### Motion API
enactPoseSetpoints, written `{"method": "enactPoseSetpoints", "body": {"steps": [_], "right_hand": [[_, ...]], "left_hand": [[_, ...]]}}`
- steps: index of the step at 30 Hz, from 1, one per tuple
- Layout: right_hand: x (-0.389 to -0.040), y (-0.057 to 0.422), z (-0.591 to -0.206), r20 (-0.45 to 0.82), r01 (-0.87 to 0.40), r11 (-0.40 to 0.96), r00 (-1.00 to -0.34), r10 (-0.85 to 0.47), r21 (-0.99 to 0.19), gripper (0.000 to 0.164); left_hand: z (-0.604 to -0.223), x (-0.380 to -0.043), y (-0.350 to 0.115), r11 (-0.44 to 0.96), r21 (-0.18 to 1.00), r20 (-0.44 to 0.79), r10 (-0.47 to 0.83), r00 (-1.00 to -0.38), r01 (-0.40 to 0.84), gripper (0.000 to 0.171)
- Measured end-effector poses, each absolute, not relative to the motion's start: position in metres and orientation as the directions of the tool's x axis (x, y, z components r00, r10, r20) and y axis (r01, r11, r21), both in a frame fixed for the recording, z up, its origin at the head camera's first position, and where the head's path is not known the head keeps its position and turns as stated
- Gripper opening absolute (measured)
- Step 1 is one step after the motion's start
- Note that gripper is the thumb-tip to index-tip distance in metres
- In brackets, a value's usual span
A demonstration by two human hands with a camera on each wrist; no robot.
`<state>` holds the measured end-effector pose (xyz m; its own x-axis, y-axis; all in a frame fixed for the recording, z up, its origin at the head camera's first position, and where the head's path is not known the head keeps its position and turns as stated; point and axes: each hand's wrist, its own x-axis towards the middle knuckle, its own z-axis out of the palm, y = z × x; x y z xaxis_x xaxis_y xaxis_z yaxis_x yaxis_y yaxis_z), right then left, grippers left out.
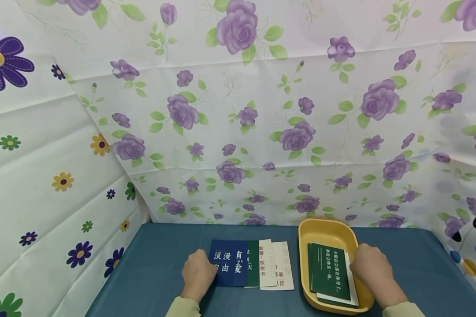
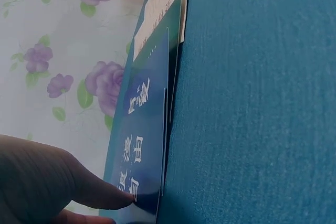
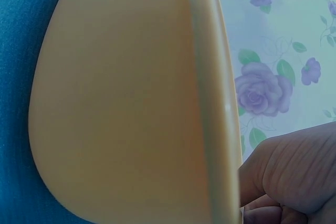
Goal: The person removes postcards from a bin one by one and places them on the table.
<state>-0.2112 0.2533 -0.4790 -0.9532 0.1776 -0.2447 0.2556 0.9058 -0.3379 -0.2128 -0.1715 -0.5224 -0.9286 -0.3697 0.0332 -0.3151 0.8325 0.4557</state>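
My left hand (image 1: 198, 271) pinches the left end of a blue card (image 2: 144, 129) with white lettering, its thumb on the printed face. The blue card overlaps a green card (image 1: 253, 269), and beyond it cream cards (image 1: 286, 264) continue the fanned row. Over the right rim of a yellow tray (image 1: 328, 225) hangs my right hand (image 1: 374, 270), fingers curled near the cards' right edges. Inside the tray lie a green card (image 1: 330, 270) with white writing and a white card (image 1: 353, 281) under it. The tray rim hides the right fingertips in the right wrist view.
A dark blue-green cloth (image 1: 158, 251) covers the table. Behind it stands a white flowered sheet (image 1: 238, 132), and another flowered sheet (image 1: 51, 185) closes off the left side. The tray's tall wall (image 3: 121, 98) stands close to the right wrist.
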Motion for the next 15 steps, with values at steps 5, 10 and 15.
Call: {"method": "enactPoseSetpoints", "body": {"steps": [5, 10, 15], "right_hand": [[-0.211, 0.253, -0.478, -0.247, 0.250, 0.905, -0.954, 0.170, -0.344, 0.013], [-0.210, 0.253, -0.478, -0.243, 0.244, 0.907, -0.956, 0.166, -0.342, 0.015], [-0.212, 0.254, -0.479, -0.251, 0.252, 0.908, -0.953, 0.172, -0.334, 0.012]], "left_hand": [[-0.514, -0.215, -0.163, 0.862, 0.436, 0.139, -0.349, -0.927, -0.259, 0.009], [-0.497, -0.219, -0.142, 0.891, 0.425, 0.283, -0.299, -0.911, -0.160, 0.023], [-0.478, -0.223, -0.108, 0.897, 0.441, 0.387, -0.230, -0.893, -0.040, 0.033]]}}
